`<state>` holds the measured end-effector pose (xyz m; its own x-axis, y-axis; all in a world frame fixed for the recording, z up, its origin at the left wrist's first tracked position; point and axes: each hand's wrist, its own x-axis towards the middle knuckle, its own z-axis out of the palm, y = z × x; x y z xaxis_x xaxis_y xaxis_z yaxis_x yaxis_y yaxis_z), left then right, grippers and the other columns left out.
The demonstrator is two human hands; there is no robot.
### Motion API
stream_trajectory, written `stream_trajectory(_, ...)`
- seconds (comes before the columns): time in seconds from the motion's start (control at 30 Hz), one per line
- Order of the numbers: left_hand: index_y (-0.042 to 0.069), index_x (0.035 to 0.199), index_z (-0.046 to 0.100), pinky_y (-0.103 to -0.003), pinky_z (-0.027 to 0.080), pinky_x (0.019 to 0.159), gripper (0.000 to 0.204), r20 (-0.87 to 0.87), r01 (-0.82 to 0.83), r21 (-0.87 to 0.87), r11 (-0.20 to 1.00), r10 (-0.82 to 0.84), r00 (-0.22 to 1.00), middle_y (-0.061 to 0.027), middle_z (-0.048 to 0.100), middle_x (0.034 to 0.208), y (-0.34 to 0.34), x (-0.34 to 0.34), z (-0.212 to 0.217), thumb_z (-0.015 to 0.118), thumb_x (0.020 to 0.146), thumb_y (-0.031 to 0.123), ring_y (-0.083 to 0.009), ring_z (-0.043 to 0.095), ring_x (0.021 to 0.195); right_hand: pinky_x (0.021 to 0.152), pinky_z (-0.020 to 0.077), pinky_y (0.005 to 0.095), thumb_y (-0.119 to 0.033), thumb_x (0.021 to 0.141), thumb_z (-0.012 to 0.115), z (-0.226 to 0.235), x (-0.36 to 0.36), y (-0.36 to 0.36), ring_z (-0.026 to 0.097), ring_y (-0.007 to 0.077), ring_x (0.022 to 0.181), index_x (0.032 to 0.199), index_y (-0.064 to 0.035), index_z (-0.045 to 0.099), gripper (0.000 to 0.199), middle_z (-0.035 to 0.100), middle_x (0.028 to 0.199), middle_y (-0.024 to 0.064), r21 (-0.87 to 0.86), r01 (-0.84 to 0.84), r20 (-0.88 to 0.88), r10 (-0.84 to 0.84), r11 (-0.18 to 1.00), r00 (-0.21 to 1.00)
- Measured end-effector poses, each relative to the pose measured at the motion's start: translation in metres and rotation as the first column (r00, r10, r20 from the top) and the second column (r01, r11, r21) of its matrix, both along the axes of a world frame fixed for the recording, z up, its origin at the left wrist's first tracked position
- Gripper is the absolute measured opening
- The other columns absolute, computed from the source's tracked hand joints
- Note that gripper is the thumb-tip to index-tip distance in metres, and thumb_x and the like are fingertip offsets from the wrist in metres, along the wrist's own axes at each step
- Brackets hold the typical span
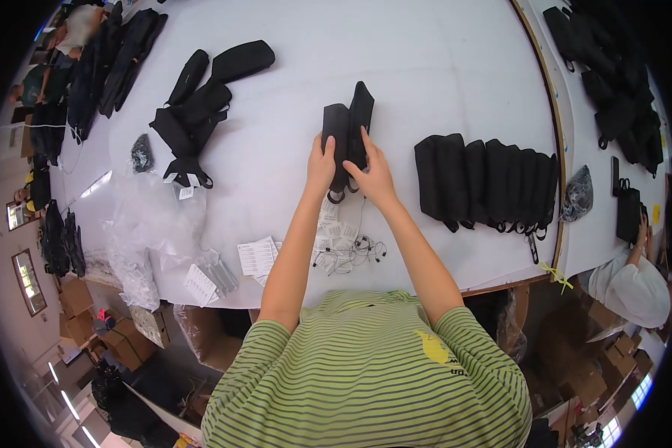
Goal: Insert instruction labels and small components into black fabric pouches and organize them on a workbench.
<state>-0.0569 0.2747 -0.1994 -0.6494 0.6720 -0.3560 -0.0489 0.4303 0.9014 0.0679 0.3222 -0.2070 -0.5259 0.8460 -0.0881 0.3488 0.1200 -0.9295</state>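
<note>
Both of my hands rest on a black fabric pouch lying on the white table. My left hand grips its left edge, fingers closed on the fabric. My right hand presses on its right side, fingers reaching up over the black cloth. A small loop hangs at the pouch's near end. Close to me lie white paper tags and thin black cords.
A row of several folded black pouches lies to the right. A pile of unfolded black pouches lies to the left, with clear plastic bags nearer. More black pouches sit on the far-right table, where another person works. Cardboard boxes stand below.
</note>
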Motion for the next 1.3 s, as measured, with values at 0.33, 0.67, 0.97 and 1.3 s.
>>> stream_trajectory(0.33,-0.005,0.134,0.03,-0.034,0.043,0.093,0.083,0.101,-0.053,0.066,0.996,0.046,0.994,-0.0221,0.052,0.121,0.008,0.013,0.001,0.07,0.079,0.043,-0.028,0.053,0.111,0.088,0.0418,0.0404,-0.03,0.075,0.066,0.017,0.03,-0.012,0.051,0.0315,0.103,0.139,-0.0226,0.041,0.069,0.049,0.126,0.0175,0.019,-0.148,0.294,0.136,0.989,0.946)
stream_trajectory(0.67,-0.004,0.136,0.023,-0.036,0.044,0.094,0.096,0.028,0.066,0.022,0.998,-0.067,0.997,-0.022,0.047,0.125,0.003,0.009,0.01,0.08,0.069,0.036,-0.0292,0.051,0.115,0.098,0.0299,0.0478,-0.027,0.063,0.079,0.043,0.14,-0.009,0.032,0.0382,0.124,0.125,-0.02,0.052,0.069,0.029,0.142,0.0222,0.44,-0.064,0.68,-0.286,0.896,0.676)
stream_trajectory(0.97,-0.006,0.135,0.023,-0.036,0.044,0.094,0.095,0.026,0.085,0.05,0.995,-0.087,0.996,-0.0239,0.047,0.125,0.006,0.011,0.01,0.079,0.07,0.035,-0.0298,0.051,0.115,0.088,0.0454,0.0397,-0.024,0.065,0.072,0.034,0.137,0.02,0.047,0.0335,0.107,0.123,-0.0116,0.055,0.062,0.048,0.126,0.0198,0.429,-0.101,0.638,-0.222,0.898,0.737)
stream_trajectory(1.3,-0.006,0.139,0.018,-0.037,0.039,0.1,0.105,-0.094,0.073,0.053,0.996,-0.068,0.993,-0.0267,0.039,0.133,0.003,0.015,0.009,0.079,0.069,0.042,-0.0333,0.045,0.122,0.098,0.038,0.037,-0.042,0.076,0.072,0.043,0.052,0.021,0.046,0.031,0.116,0.128,-0.0057,0.052,0.067,0.05,0.127,0.0158,0.225,-0.058,0.32,-0.017,0.973,0.947)
